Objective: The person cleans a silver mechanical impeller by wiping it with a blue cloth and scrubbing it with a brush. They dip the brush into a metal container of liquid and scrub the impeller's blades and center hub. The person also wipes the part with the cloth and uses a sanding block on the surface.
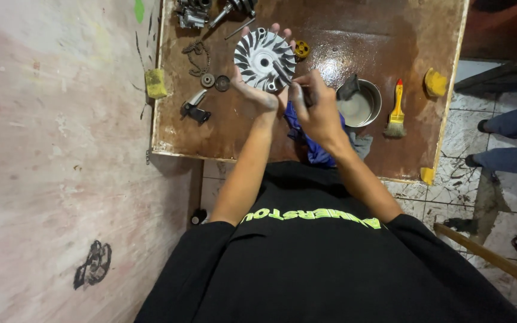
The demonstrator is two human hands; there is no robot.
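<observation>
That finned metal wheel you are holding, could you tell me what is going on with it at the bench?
A person in a black shirt holds a round finned metal wheel up in the left hand over a wet brown worktable. The right hand works a thin tool against the wheel's lower edge. A metal bowl of pale liquid, a yellow-handled brush and a blue rag lie close by, with small engine parts to the left.

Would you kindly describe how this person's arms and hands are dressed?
Both forearms are bare, and the left hand and right hand wear no gloves. Short black sleeves of a T-shirt with bright green lettering cover the upper arms. No watch or rings are visible.
</observation>
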